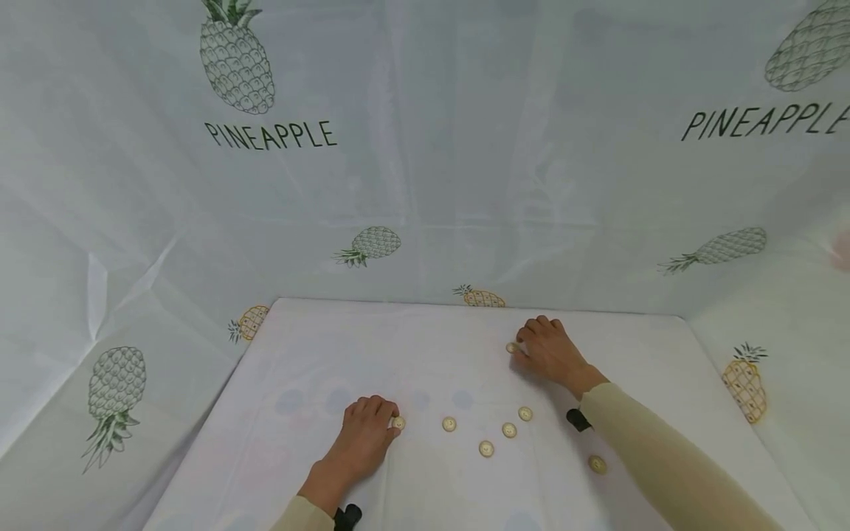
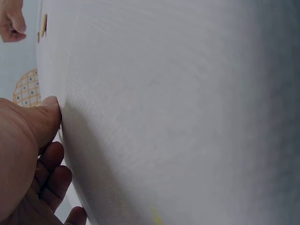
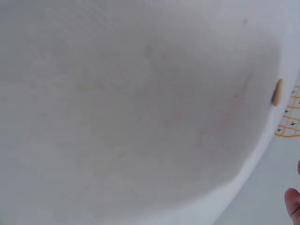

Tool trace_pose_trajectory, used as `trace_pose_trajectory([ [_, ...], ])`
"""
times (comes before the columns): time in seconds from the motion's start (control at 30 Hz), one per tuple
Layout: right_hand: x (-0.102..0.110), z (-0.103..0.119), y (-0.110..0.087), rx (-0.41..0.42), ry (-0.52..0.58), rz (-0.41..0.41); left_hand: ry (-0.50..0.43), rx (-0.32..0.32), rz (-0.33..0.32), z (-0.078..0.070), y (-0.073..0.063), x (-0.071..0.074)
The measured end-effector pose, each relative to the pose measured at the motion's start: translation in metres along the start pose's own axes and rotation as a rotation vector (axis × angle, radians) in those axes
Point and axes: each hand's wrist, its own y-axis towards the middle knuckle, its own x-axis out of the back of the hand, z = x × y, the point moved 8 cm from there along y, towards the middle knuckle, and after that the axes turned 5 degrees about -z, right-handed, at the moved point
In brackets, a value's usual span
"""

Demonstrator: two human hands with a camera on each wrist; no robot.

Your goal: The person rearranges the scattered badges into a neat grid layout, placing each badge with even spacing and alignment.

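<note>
In the head view my left hand (image 1: 367, 434) rests low on the white cloth-covered table. Its thumb and index finger pinch a round beige button (image 1: 398, 422) by the edges. The left wrist view shows that thumb (image 2: 44, 117) against the cloth with the other fingers curled; the button is hidden there. Farther back, my right hand (image 1: 550, 350) reaches toward another button (image 1: 512, 347), its fingers loosely bent beside it. In the right wrist view a button (image 3: 278, 92) lies on the cloth, apart from the fingertips (image 3: 293, 202) at the lower right edge.
Between the hands lie several buttons: one at centre (image 1: 448, 424), one nearer me (image 1: 486, 448), and a pair (image 1: 509, 430) farther right. A single button (image 1: 597, 464) sits beside the right forearm. White pineapple-printed sheets (image 1: 432, 147) hang behind and beside the table (image 1: 358, 332).
</note>
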Motion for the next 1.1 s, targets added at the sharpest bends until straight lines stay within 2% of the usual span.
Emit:
trace_pose_trajectory([
  [0.17, 0.019, 0.000, -0.017, -0.020, 0.006, -0.038, -0.010, 0.010, 0.007, 0.000, 0.000, 0.000],
  [0.33, 0.034, -0.004, -0.046, -0.038, 0.018, -0.073, -0.020, 0.023, 0.014, 0.001, 0.000, -0.002],
  [0.63, 0.066, -0.034, -0.105, -0.059, 0.001, -0.149, -0.016, 0.021, 0.009, 0.003, 0.001, -0.002],
  [0.73, 0.076, -0.041, -0.119, -0.030, -0.027, -0.186, -0.011, 0.024, 0.000, 0.005, 0.002, -0.001],
  [0.87, 0.087, -0.041, -0.139, 0.054, -0.079, -0.235, -0.010, 0.032, 0.004, 0.007, 0.002, -0.003],
  [0.93, 0.089, -0.040, -0.150, 0.071, -0.099, -0.229, -0.019, 0.032, 0.009, 0.007, 0.001, -0.004],
  [1.1, 0.088, -0.042, -0.176, 0.049, -0.118, -0.163, -0.038, 0.029, 0.010, 0.006, 0.001, -0.005],
])
